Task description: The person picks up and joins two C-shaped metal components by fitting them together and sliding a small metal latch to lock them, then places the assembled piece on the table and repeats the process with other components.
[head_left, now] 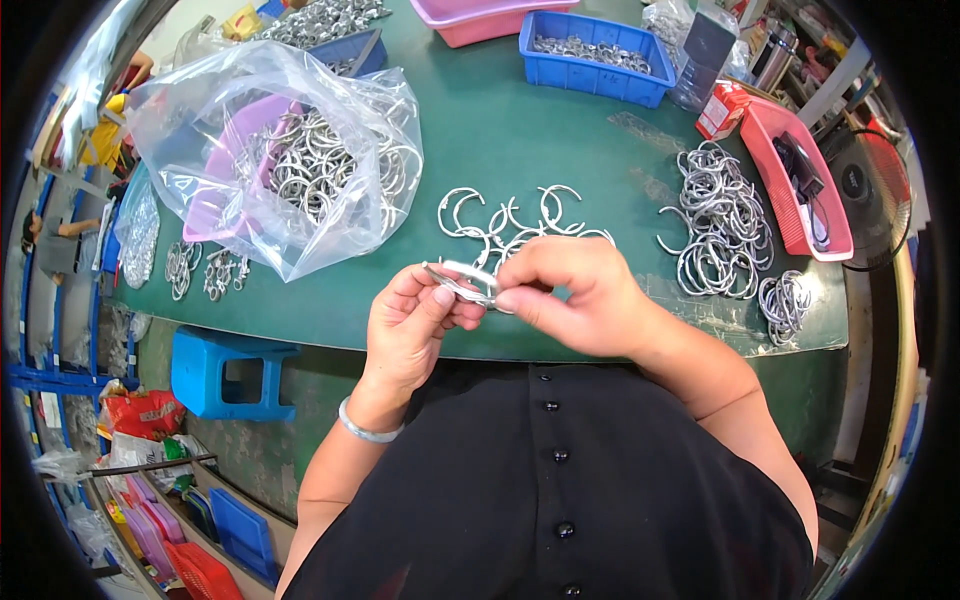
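Near the table's front edge, I hold a curved silver metal ring (460, 284) between both hands. The thumb and fingers of my left hand (405, 325) pinch its left part. My right hand (590, 295) is closed at its right end, thumb against bent fingers. Whether this is one ring or two together, I cannot tell. Just beyond my fingers, several open C-shaped metal rings (488, 240) lie loose on the green table (480, 120); my right hand partly hides them.
To the left, a clear plastic bag (290, 255) holds many similar rings (310, 165). A heap of rings (715, 220) and a smaller bunch (783, 305) lie right, beside a pink basket (780, 150). Behind stands a blue bin (590, 82); a blue stool (215, 375) is at lower left.
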### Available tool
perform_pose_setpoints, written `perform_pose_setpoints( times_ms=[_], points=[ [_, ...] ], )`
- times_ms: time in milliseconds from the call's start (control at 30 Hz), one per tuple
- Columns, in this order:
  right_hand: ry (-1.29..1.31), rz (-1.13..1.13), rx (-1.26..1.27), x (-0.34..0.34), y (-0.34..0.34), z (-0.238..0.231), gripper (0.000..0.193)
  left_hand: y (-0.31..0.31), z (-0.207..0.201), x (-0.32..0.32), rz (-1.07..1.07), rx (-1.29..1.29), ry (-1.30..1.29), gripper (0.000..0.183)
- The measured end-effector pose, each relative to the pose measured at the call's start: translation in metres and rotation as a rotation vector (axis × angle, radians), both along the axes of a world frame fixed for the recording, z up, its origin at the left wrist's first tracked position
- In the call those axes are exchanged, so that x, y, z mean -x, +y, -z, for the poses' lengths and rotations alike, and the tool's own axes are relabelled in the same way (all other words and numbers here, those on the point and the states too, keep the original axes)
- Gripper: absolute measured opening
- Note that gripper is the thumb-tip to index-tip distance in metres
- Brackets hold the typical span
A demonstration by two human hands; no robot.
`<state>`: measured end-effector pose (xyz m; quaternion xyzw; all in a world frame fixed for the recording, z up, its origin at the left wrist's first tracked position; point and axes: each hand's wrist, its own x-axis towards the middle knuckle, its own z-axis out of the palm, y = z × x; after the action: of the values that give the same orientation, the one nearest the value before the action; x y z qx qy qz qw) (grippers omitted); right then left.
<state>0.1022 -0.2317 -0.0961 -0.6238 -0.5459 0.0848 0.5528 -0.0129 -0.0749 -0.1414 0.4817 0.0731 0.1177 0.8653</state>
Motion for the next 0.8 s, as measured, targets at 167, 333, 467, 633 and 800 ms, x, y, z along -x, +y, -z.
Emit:
perform_pose_setpoints(
  times_ms=[167, 333, 467, 633, 800],
  points=[
    [1.000, -0.079, 0.178, -0.019, -0.006, 0.018, 0.014, -0.002, -0.010, 0.000, 0.031, 0.042, 0.105, 0.013],
    [1.071, -0.079, 0.196, -0.020, -0.009, 0.029, 0.014, -0.001, -0.011, -0.003, 0.037, 0.075, 0.162, 0.012],
    [1.101, -0.084, 0.184, -0.018, -0.010, 0.032, 0.013, 0.000, -0.010, -0.004, 0.034, 0.078, 0.195, 0.012],
    [1.094, -0.071, 0.188, -0.018, -0.010, 0.036, 0.014, 0.002, -0.009, -0.006, 0.027, 0.063, 0.207, 0.012],
    [1.080, -0.085, 0.191, -0.017, -0.009, 0.037, 0.013, 0.003, -0.007, -0.007, 0.017, 0.071, 0.225, 0.012]
  ],
)
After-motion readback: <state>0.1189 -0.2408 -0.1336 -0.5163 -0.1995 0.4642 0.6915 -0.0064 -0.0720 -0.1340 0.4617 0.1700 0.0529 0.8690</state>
